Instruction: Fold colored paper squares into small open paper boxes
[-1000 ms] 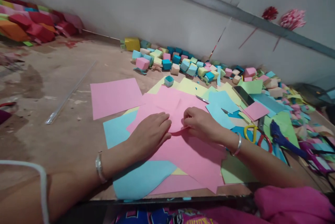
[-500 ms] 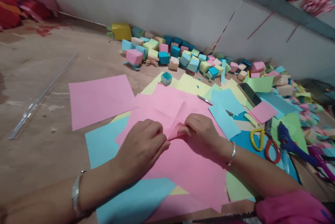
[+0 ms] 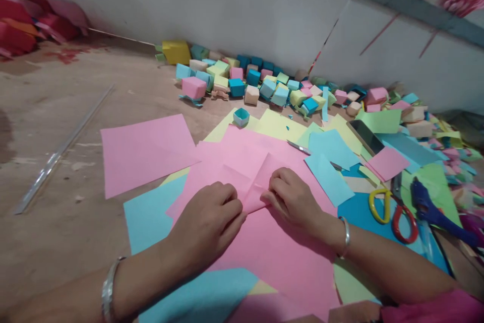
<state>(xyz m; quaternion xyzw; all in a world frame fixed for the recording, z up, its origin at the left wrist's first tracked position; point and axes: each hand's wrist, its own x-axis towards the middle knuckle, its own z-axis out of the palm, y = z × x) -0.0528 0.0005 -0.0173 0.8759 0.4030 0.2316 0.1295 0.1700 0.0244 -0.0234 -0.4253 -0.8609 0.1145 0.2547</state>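
A creased pink paper [image 3: 255,189] lies over larger pink sheets [image 3: 280,252], its near edge folded up between my hands. My left hand [image 3: 212,214] has its fingers closed on the left end of that fold. On the right end, my right hand [image 3: 291,194] pinches the same edge between thumb and fingers. The fingers hide parts of the creases. A small open blue paper box [image 3: 241,117] stands just beyond the pink sheets. Right of it lies a cutter-like blade [image 3: 298,147], partly over the paper.
Many small folded paper boxes [image 3: 237,87] line the wall. Yellow-and-red-handled scissors [image 3: 404,224], a blue glue gun [image 3: 427,207] and a dark phone [image 3: 366,136] lie at right. A clear ruler [image 3: 56,156] and a pink sheet [image 3: 147,154] lie at left.
My right hand has shifted slightly right along the folded edge, so more of the fold shows between my hands. My left hand keeps its hold. The view has shifted slightly.
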